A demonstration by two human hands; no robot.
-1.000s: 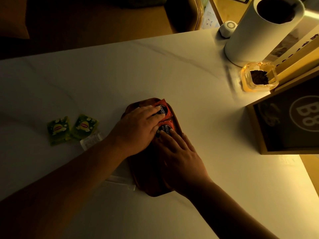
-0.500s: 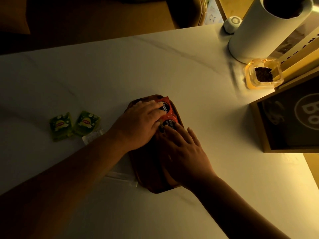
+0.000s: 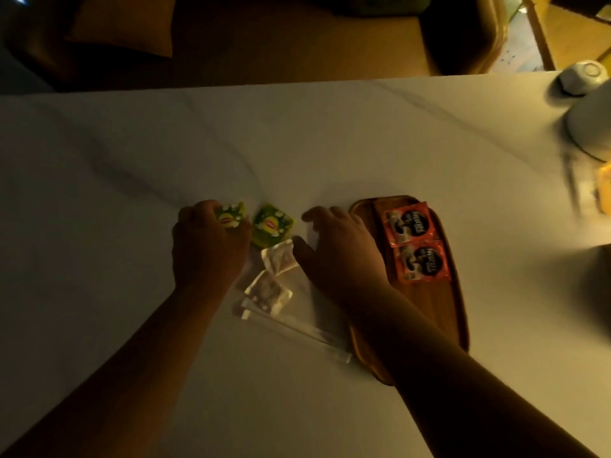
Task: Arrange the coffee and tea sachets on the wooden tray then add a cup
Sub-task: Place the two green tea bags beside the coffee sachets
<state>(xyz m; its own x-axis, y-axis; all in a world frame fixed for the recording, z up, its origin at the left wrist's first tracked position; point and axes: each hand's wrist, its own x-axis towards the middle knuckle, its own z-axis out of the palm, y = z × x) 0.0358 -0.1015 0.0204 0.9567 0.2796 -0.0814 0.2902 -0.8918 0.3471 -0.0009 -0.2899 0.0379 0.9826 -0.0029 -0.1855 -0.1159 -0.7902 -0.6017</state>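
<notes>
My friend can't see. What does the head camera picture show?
A person's left hand closes on a green tea sachet on a white table, while the right hand reaches toward a second green tea sachet. Two red coffee sachets lie on a wooden tray to the right.

My table point(image 3: 297, 137) is smooth, pale stone-look with faint grey veins and a soft sheen. The tray point(image 3: 429, 312) is brown wood, satin and smooth, and the two red coffee sachets point(image 3: 415, 241) on it are glossy foil-like film. The green tea sachets point(image 3: 272, 225) look shiny too, and the clear wrappers point(image 3: 274, 276) are crinkled plastic.
</notes>
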